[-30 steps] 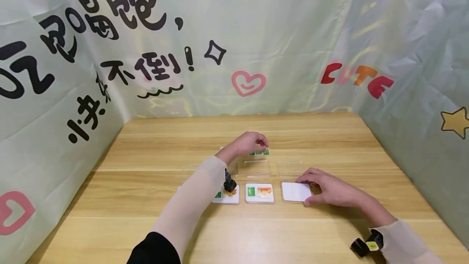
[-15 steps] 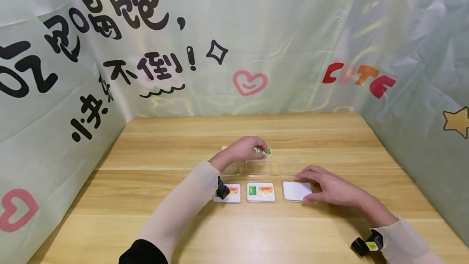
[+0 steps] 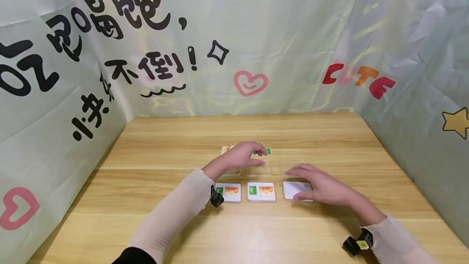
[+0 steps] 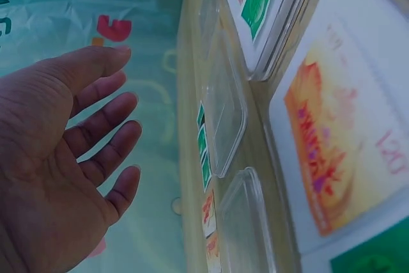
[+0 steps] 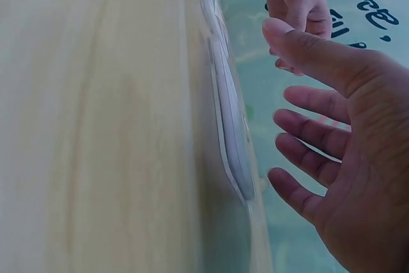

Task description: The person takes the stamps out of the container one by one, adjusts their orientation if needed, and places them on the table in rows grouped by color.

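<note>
In the head view my left hand [image 3: 238, 157] hovers in front of a row of small stamps, its fingers loosely bent. The left wrist view shows nothing in that hand. Green stamps [image 4: 203, 151] and orange stamps [image 4: 209, 212] make up the row, which the hand partly covers. Over the right end of a blank white card in a clear case [image 3: 291, 190] hangs my right hand [image 3: 326, 185], thumb and fingers apart and holding nothing. Two more cases, a middle one [image 3: 261, 199] and a left one [image 3: 236, 199], each carry a green and an orange stamp.
Clear plastic lids [image 4: 225, 107] lie between the stamps and the white cases. Wood-grain table [image 3: 278, 231] spreads in front of the cases. Printed cloth walls [image 3: 293, 31] enclose the table at the back and sides.
My left hand has drawn slightly back towards me, and its thumb and fingers have spread. The right hand has shifted left over the blank card from its edge.
</note>
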### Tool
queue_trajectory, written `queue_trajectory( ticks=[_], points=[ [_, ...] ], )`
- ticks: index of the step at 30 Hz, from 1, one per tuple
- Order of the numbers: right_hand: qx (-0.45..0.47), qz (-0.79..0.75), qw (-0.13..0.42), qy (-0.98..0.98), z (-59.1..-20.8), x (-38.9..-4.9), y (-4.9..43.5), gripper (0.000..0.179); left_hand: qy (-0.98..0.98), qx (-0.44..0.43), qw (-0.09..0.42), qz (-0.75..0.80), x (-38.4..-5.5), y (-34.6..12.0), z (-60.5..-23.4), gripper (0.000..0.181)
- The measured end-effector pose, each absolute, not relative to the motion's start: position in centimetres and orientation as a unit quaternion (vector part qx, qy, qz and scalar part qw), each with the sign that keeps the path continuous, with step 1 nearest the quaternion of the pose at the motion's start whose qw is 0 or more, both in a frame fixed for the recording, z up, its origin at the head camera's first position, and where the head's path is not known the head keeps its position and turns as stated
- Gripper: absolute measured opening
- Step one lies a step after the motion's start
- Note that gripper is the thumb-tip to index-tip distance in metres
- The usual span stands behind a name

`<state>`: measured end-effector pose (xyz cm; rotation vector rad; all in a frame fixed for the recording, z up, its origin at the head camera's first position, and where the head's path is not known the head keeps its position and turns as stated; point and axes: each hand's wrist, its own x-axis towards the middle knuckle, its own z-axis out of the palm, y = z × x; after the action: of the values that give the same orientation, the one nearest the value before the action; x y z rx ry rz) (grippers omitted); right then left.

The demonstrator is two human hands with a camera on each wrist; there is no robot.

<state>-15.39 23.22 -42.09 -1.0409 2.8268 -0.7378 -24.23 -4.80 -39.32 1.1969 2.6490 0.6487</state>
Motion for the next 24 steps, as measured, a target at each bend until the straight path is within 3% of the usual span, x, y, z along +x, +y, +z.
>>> queue_trajectory(
  ticks=[11,24],
  points=[
    [-0.345,-0.257,0.046,0.901,-41.9,-15.7,21.7,0.071,0.885,0.382,0.099,0.249,-22.5,-6.0,-39.9,0.035],
    [-0.353,-0.268,0.051,0.895,-42.2,-15.8,19.9,0.075,0.882,0.394,0.085,0.244,-21.2,-7.0,-40.7,0.037]
  ],
)
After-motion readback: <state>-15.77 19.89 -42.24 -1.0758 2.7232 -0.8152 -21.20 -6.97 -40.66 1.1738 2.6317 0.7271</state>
